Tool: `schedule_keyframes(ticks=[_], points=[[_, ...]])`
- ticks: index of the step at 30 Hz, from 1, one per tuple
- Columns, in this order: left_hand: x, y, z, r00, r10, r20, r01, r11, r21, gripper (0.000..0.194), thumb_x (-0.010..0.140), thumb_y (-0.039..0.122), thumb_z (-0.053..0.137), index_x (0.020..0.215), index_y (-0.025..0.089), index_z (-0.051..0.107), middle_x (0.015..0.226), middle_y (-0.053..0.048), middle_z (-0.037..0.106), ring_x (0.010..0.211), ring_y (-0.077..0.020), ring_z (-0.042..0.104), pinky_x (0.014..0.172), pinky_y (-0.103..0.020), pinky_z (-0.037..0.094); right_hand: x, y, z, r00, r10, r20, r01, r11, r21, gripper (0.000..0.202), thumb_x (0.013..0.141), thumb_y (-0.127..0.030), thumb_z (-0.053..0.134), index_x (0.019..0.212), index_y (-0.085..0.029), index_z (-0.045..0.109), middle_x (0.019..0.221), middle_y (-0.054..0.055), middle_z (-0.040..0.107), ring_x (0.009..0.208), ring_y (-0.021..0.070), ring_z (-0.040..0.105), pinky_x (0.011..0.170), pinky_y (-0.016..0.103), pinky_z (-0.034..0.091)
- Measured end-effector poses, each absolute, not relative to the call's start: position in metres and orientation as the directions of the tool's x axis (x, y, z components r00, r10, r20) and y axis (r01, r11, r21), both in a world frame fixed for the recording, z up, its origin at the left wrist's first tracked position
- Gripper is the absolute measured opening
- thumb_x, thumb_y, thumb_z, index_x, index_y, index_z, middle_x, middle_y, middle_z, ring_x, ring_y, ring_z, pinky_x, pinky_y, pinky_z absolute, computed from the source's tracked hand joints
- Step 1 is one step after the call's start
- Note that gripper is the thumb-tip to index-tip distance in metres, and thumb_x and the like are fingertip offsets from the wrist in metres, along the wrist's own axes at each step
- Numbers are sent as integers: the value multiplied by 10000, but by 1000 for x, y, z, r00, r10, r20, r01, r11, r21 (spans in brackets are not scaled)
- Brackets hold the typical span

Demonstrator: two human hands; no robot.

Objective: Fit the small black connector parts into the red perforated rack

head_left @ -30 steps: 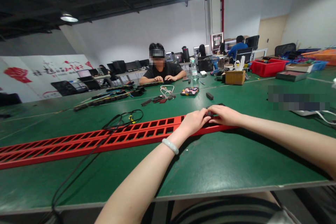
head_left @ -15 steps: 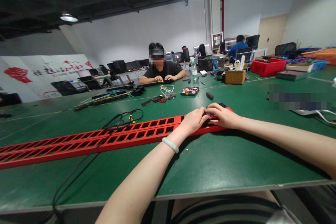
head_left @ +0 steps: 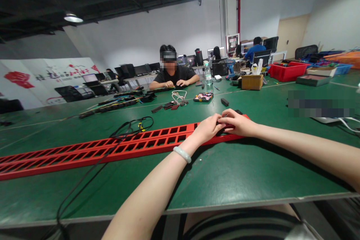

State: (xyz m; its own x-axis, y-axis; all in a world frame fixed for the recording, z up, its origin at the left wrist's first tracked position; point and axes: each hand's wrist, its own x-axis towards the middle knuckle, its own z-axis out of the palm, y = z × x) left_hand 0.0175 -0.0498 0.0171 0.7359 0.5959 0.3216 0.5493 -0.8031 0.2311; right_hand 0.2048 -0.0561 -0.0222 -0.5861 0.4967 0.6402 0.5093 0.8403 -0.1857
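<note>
A long red slotted frame (head_left: 157,144) lies across the green table (head_left: 239,168), its right end under both hands. My left hand (head_left: 208,128), with a pale bangle on the wrist, has its fingers pressed together over the frame. My right hand (head_left: 238,123) meets it from the right, fingers bent and their tips touching the left fingertips. Whatever sits between the fingertips is too small and hidden to name. Dark parts show in the frame beneath and just behind the hands. A black cable (head_left: 104,155) runs over the frame's left half.
Behind the hands are a small black block (head_left: 224,102), a tray of small parts (head_left: 203,98), a white cable (head_left: 179,98) and a bottle (head_left: 208,75). A person (head_left: 174,75) sits opposite. A cardboard box (head_left: 252,82) and red bin (head_left: 288,72) stand back right.
The fingers of both hands have shifted slightly and my right fingertips now lie closer over the left ones. The frame and cables have stayed where they were.
</note>
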Motion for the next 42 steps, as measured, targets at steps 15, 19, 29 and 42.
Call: schedule_keyframes(ticks=[15,19,29,42], points=[[17,-46,9,741,543,395,564,-822,72,330,809,116,359,1128,171,419,1134,-64,514,1020,-154,480,908,-315,384,215,-46,-15,-241,806,540,526,577,-625,403,604,-186,587,961,-188,400,819,12,569,678,128,563,608,264,469],[17,-45,9,751,551,363,575,-817,51,341,781,82,354,1093,171,459,1089,-59,543,1002,-152,491,898,-313,394,228,-35,-19,-223,858,463,556,502,-663,399,576,-149,576,941,-193,420,786,-1,586,647,126,563,567,243,455],[16,-44,7,768,533,354,566,-824,13,291,776,97,363,1015,172,511,1020,-46,565,952,-145,513,873,-280,405,230,-29,-23,-230,879,417,598,466,-653,368,575,-239,600,905,-190,446,718,-32,559,622,121,538,561,242,435],[17,-44,9,777,532,335,563,-827,7,266,788,114,363,996,175,517,999,-42,567,940,-139,521,856,-257,408,233,-28,-23,-262,900,349,553,436,-710,417,565,-346,652,913,-180,492,746,-20,559,652,123,525,597,255,428]])
